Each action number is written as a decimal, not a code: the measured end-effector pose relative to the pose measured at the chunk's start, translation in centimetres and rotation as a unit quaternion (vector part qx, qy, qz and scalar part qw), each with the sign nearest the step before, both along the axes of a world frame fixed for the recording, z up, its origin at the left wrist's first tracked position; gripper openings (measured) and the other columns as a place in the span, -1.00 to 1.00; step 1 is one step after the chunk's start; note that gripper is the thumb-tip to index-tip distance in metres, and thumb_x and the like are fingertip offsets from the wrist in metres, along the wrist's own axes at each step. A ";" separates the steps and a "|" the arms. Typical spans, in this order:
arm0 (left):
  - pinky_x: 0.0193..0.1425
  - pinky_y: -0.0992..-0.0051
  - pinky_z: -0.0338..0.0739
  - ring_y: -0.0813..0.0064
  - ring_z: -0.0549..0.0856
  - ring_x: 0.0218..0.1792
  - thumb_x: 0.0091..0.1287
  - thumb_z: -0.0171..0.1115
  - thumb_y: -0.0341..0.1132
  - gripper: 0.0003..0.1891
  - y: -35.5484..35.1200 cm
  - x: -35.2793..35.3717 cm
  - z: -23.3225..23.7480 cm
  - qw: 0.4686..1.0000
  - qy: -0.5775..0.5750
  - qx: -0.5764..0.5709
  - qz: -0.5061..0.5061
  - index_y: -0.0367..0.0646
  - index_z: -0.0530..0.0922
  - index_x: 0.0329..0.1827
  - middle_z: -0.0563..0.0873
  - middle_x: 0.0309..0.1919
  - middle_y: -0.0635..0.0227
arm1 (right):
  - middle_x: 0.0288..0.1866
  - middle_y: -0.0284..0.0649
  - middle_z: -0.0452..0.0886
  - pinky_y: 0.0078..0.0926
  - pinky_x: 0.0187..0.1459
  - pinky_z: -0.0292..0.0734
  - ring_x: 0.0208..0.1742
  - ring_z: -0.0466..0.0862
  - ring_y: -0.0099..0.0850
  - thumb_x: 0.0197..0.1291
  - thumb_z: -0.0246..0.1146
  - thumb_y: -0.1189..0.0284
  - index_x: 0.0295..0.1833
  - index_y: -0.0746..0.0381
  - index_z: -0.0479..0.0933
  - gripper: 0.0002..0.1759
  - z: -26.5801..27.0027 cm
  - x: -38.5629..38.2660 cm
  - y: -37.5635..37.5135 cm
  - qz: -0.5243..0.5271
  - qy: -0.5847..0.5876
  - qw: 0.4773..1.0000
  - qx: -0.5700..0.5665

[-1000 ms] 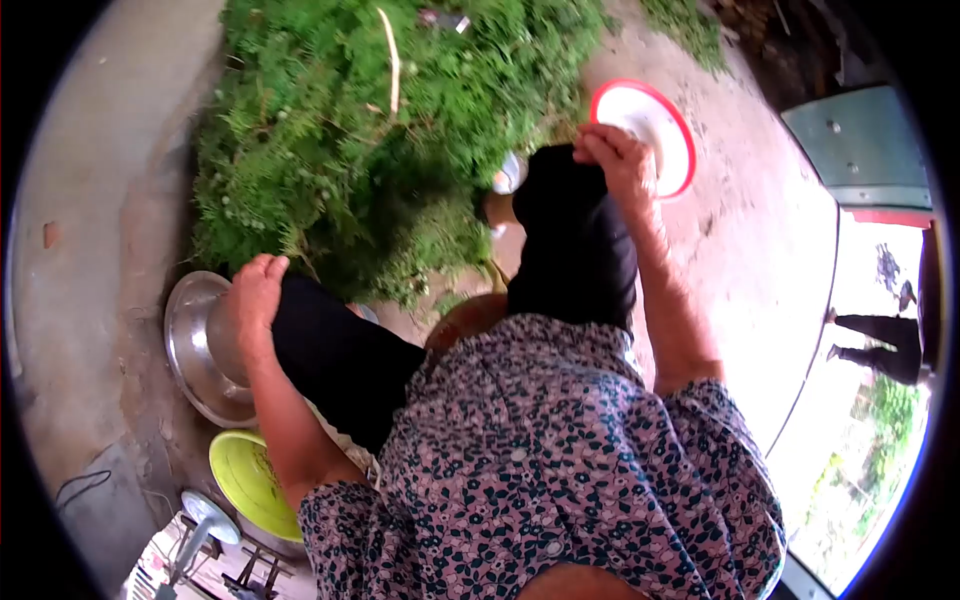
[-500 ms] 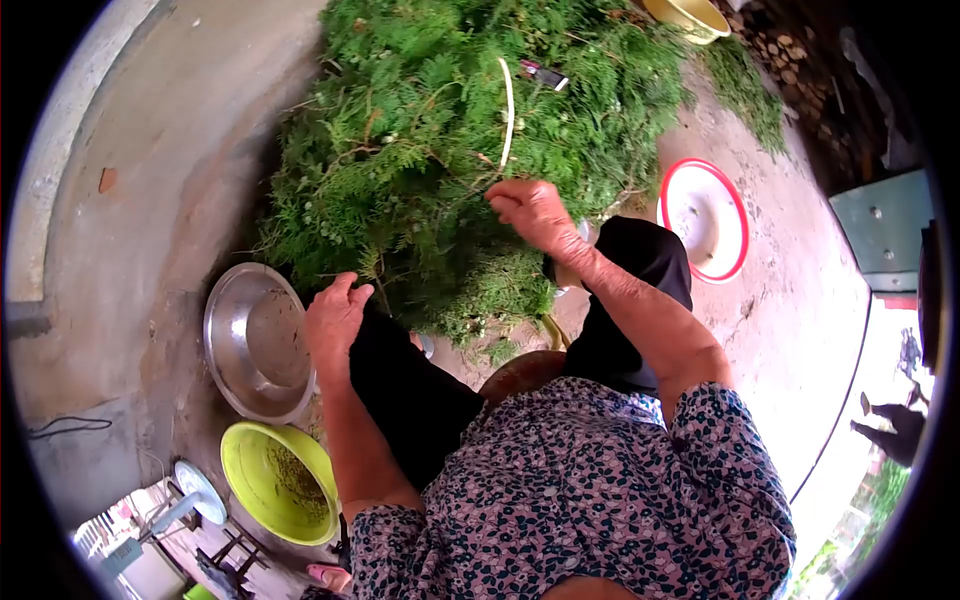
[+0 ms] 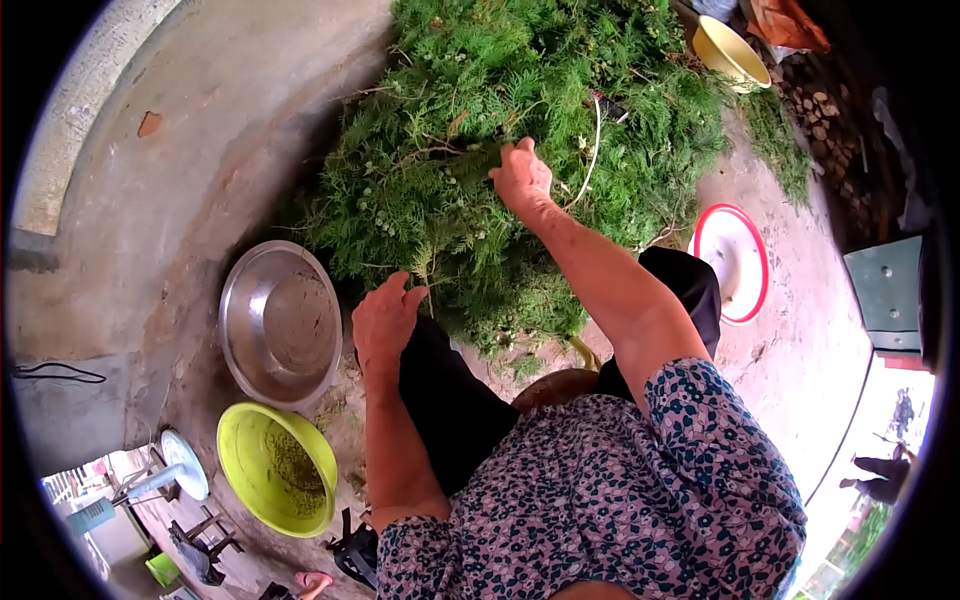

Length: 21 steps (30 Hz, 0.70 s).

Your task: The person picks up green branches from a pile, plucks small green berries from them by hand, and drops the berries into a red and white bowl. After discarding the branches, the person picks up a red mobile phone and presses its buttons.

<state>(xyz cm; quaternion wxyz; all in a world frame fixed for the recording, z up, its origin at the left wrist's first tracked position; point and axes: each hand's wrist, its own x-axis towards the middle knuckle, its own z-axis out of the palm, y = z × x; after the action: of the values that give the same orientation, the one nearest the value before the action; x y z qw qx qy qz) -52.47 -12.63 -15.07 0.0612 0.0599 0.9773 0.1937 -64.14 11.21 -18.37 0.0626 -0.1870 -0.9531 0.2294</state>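
A big heap of green conifer branches (image 3: pixel 450 110) with small pale cones lies in front of my knees. My left hand (image 3: pixel 385 322) is at the heap's near left edge, its fingers closed by the stem of a sprig (image 3: pixel 426 262) that stands up from it. Farther in, my right hand (image 3: pixel 522 182) reaches over the branches with its fingers bent and a little apart, touching or just above the foliage. No piece shows in it. A white cord (image 3: pixel 594 160) and a small dark object (image 3: pixel 612 108) lie on the heap beyond my right wrist.
Left of me stand a metal basin (image 3: pixel 262 370) and a lime-green basin (image 3: pixel 232 450) holding small greenish bits. To the right is a white basin with a red rim (image 3: pixel 764 262). A yellow basin (image 3: pixel 735 62) sits at the back right. A concrete wall (image 3: pixel 230 110) rises at left.
My right hand has moved farther into the heap, and its fingers have loosened. My left hand stays by the sprig at the near edge. The whole view has shifted.
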 end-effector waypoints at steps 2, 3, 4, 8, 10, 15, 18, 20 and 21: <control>-0.24 0.22 0.50 0.11 0.64 -0.28 0.17 0.21 -0.08 -0.65 0.3 0.0 -0.2 1.000 0.001 0.011 0.001 -0.04 0.55 -0.05 0.68 -0.39 0.19 | -0.03 -0.11 0.43 -0.31 -0.18 0.54 -0.16 0.63 -0.20 0.01 0.31 0.32 -0.19 0.19 0.52 -0.74 -1.4 0.6 0.5 0.056 0.025 0.998 0.025; -0.24 0.22 0.50 0.11 0.64 -0.28 0.16 0.21 -0.08 -0.66 0.5 -0.1 -0.2 1.000 0.008 0.008 -0.004 -0.04 0.56 -0.06 0.68 -0.38 0.19 | -0.13 -0.12 0.52 -0.33 -0.22 0.53 -0.24 0.64 -0.20 0.00 0.32 0.30 -0.32 0.20 0.59 -0.80 -1.0 1.3 0.3 0.025 0.117 0.993 -0.008; -0.24 0.22 0.50 0.10 0.64 -0.27 0.16 0.21 -0.09 -0.67 0.7 -0.1 -0.3 1.000 0.016 0.004 -0.009 -0.03 0.56 -0.06 0.68 -0.38 0.18 | -0.13 -0.12 0.52 -0.33 -0.22 0.53 -0.24 0.64 -0.20 0.00 0.32 0.30 -0.32 0.20 0.59 -0.80 -0.8 1.8 0.3 0.024 0.117 0.993 -0.008; -0.25 0.32 0.51 0.17 0.66 -0.33 0.15 0.24 -0.15 -0.69 2.0 -0.1 -0.4 0.997 0.071 0.028 -0.020 -0.10 0.58 -0.09 0.68 -0.38 0.16 | -0.33 -0.10 0.64 -0.37 -0.29 0.52 -0.37 0.64 -0.25 -0.11 0.44 0.36 -0.35 0.31 0.63 -0.74 1.7 5.1 1.4 0.031 0.275 0.943 -0.186; -0.18 0.31 0.52 0.17 0.65 -0.28 0.19 0.22 -0.26 -0.77 2.7 -0.1 -0.8 0.973 0.124 0.192 0.003 -0.18 0.59 -0.16 0.68 -0.27 0.14 | -0.37 -0.12 0.64 -0.40 -0.35 0.52 -0.43 0.63 -0.28 -0.12 0.44 0.34 -0.34 0.31 0.63 -0.73 3.2 7.5 1.2 0.049 0.245 0.946 -0.208; -0.09 0.61 0.48 0.57 0.59 -0.17 0.23 0.27 -0.39 -0.69 9.3 1.7 2.6 0.779 0.006 0.624 0.054 -0.31 0.53 0.01 0.64 -0.13 0.30 | -0.46 -0.13 0.59 -0.41 -0.44 0.50 -0.46 0.60 -0.28 -0.14 0.44 0.41 -0.39 0.31 0.58 -0.76 5.6 13.8 -1.1 0.096 0.271 0.926 -0.245; -0.10 0.63 0.48 0.62 0.61 -0.21 0.23 0.24 -0.46 -0.74 11.3 2.3 4.2 0.710 -0.014 0.697 0.101 -0.35 0.54 -0.04 0.66 -0.20 0.34 | -0.51 -0.14 0.55 -0.38 -0.44 0.48 -0.44 0.58 -0.27 -0.12 0.42 0.47 -0.39 0.31 0.57 -0.80 6.8 16.5 -2.2 0.111 0.246 0.923 -0.274; -0.14 0.63 0.46 0.63 0.60 -0.24 0.23 0.24 -0.47 -0.79 11.8 2.6 4.9 0.705 -0.035 0.702 0.098 -0.32 0.57 -0.10 0.67 -0.23 0.36 | -0.51 -0.13 0.54 -0.37 -0.43 0.48 -0.45 0.58 -0.25 -0.10 0.41 0.47 -0.37 0.31 0.56 -0.80 6.8 17.4 -2.5 0.112 0.258 0.919 -0.275; -0.18 0.64 0.44 0.65 0.59 -0.28 0.22 0.24 -0.47 -0.84 11.9 2.8 5.0 0.695 -0.055 0.710 0.098 -0.30 0.60 -0.15 0.68 -0.26 0.37 | -0.50 -0.12 0.54 -0.37 -0.43 0.48 -0.45 0.58 -0.24 -0.10 0.41 0.47 -0.36 0.31 0.56 -0.80 6.8 17.9 -2.5 0.118 0.245 0.916 -0.296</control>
<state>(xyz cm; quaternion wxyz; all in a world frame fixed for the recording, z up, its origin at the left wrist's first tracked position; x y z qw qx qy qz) -49.65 -0.76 -10.03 0.0348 -0.0215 0.5446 0.8377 -46.26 8.68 -11.61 0.2084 -0.0210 -0.8115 0.5455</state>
